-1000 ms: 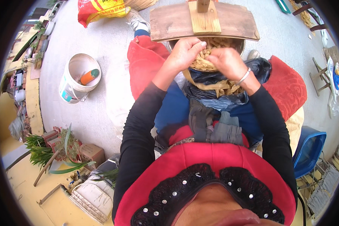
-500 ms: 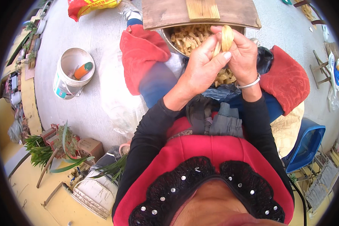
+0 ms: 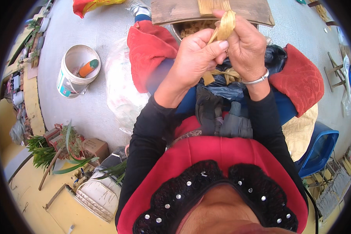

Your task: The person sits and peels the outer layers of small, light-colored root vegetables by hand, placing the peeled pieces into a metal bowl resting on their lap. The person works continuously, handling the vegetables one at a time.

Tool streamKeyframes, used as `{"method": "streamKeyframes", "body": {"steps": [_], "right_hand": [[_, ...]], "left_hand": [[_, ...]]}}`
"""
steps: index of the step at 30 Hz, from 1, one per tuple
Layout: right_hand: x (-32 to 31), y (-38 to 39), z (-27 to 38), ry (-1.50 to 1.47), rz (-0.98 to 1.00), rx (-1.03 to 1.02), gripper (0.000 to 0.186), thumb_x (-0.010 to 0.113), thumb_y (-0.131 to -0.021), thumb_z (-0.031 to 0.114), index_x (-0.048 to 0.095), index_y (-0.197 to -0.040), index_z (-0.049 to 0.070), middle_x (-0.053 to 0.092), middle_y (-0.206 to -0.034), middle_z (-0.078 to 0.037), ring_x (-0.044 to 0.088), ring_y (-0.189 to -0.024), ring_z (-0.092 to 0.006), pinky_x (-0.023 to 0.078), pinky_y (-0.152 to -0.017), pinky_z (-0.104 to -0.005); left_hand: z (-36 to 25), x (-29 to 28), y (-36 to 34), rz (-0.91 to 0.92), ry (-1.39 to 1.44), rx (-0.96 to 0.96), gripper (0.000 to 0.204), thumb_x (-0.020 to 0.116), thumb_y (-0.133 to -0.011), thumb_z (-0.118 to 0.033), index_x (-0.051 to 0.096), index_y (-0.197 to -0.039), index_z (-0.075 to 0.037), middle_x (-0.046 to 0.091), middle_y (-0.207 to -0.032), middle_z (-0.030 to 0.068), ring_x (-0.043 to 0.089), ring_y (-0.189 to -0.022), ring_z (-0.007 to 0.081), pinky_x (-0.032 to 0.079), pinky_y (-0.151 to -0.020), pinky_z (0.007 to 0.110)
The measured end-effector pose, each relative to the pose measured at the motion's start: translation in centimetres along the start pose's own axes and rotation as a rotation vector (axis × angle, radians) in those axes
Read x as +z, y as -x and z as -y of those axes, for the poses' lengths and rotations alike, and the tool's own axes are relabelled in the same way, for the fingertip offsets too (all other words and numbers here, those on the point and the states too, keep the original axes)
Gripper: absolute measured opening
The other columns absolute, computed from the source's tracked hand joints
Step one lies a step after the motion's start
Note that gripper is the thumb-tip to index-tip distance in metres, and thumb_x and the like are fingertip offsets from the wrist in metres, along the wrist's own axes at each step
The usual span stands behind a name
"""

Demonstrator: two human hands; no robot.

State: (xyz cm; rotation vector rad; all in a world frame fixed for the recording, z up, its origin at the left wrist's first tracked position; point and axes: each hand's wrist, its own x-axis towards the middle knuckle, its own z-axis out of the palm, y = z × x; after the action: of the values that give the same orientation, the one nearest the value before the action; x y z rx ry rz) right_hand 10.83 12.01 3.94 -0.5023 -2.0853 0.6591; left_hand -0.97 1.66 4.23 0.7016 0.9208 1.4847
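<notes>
Between my hands is a straw-coloured strip (image 3: 226, 26), which looks like dried corn husk. It is folded, with a narrow end running down toward my left thumb. My left hand (image 3: 195, 56) pinches that lower end between thumb and fingers. My right hand (image 3: 247, 46), with a silver bangle at the wrist, grips the strip's right side; some of its fingers are hidden behind it. Past my hands a round container (image 3: 176, 31) holds many small folded pieces (image 3: 197, 28) of the same colour. Loose strips (image 3: 231, 75) lie on dark plastic (image 3: 222, 91) across my lap.
A wooden board (image 3: 222, 9) covers the container's far part. To the left stands a white bucket (image 3: 64, 80) with an orange-and-green object (image 3: 88, 68) inside. Red cloths (image 3: 150, 50) cover my knees. Clear plastic (image 3: 123, 93) lies beside my left leg; a blue bin (image 3: 319, 146) is at right.
My hands have moved up and slightly left with the strip. More of the strip's length now shows, tilted between them. Loose strips on my lap have come into view below.
</notes>
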Motion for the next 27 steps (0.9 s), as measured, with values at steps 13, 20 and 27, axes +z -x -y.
{"method": "streamKeyframes", "body": {"steps": [13, 20, 27], "right_hand": [[1.4, 8.2, -2.8, -1.439, 0.298, 1.134, 0.026, 0.057, -0.097, 0.023, 0.066, -0.108, 0.002, 0.065, -0.108, -0.005, 0.063, -0.096, -0.0163, 0.051, -0.083, -0.0340], [1.3, 8.9, -4.2, -1.471, 0.224, 1.024, 0.027, 0.058, -0.094, 0.010, 0.061, -0.118, 0.000, 0.065, -0.111, -0.008, 0.061, -0.104, -0.0165, 0.049, -0.090, -0.0320], [1.4, 7.6, -3.6, -0.392, 0.123, 0.353, 0.011, 0.061, -0.084, 0.001, 0.067, -0.092, -0.005, 0.058, -0.122, -0.013, 0.059, -0.107, -0.0217, 0.047, -0.090, -0.0300]], "left_hand": [[6.5, -2.7, 1.1, -0.146, -1.295, 0.633, 0.034, 0.062, -0.081, -0.001, 0.061, -0.114, -0.004, 0.065, -0.092, 0.0115, 0.065, -0.076, 0.0301, 0.052, -0.063, 0.034], [4.5, -0.8, 1.1, -0.060, -1.142, 0.357, 0.036, 0.063, -0.086, -0.016, 0.059, -0.119, -0.003, 0.063, -0.104, 0.0197, 0.065, -0.090, 0.0349, 0.052, -0.075, 0.039], [3.9, 0.4, -0.7, -0.199, -1.469, 0.057, 0.029, 0.058, -0.090, -0.032, 0.061, -0.096, -0.005, 0.063, -0.074, 0.0203, 0.064, -0.075, 0.0390, 0.049, -0.064, 0.046]]}}
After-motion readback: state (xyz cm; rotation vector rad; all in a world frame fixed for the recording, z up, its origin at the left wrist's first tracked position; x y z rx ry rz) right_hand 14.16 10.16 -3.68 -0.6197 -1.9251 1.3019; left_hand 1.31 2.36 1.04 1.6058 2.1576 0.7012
